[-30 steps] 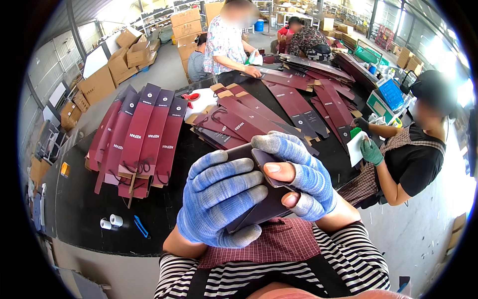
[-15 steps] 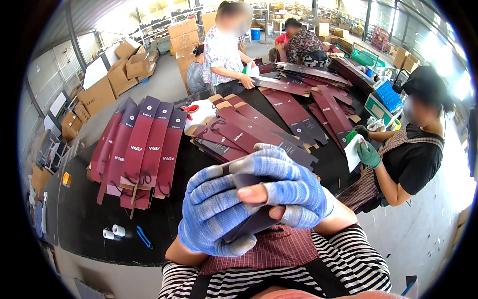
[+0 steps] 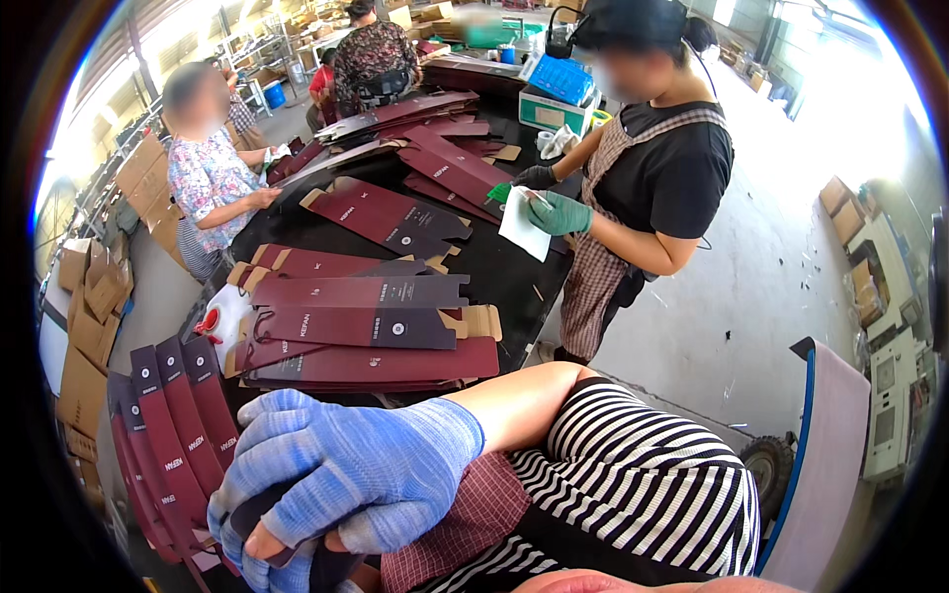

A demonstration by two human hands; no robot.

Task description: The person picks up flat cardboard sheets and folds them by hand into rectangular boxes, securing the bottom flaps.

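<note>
- A dark maroon folded piece (image 3: pixel 259 514) is held at the lower left of the view, just above the person's lap and beside the worktop (image 3: pixel 494 259) edge; only slivers of it are seen between the gloved fingers.
- Two hands in blue knit gloves are counted on it. The right hand (image 3: pixel 361 465) lies on top, its grip closed over the piece, with one bare fingertip showing through the glove.
- The left hand (image 3: pixel 252 558) is mostly hidden beneath; its grip seems wrapped under the same piece, though how tightly cannot be told.
- The right forearm is seen bare, crossing a black-and-white striped top (image 3: pixel 643 484) and a red checked apron (image 3: pixel 465 524).
- Just left of the hands, a fan of flat maroon carton blanks (image 3: pixel 173 435) is laid on the black worktop; four overlapping strips can be made out.
- Just beyond the hands, a stack of flat maroon blanks (image 3: pixel 366 331) is set crosswise; about four layers are counted.
- One white bottle with a red cap (image 3: pixel 219 316) lies beside that stack.
- Farther up the worktop, one single blank (image 3: pixel 386 217) lies alone, and a larger heap (image 3: pixel 435 138) lies past it, too jumbled to count.
- Three other people are seen around the worktop. One in a black top wears two green gloves (image 3: pixel 559 212) and holds one white sheet (image 3: pixel 522 225).
- One blue-topped box (image 3: pixel 559 94) stands at the far end.
- Cardboard cartons (image 3: pixel 89 306) are piled at the left edge, too many to count.
- One cart with a blue frame (image 3: pixel 806 465) stands on the floor at the right.
</note>
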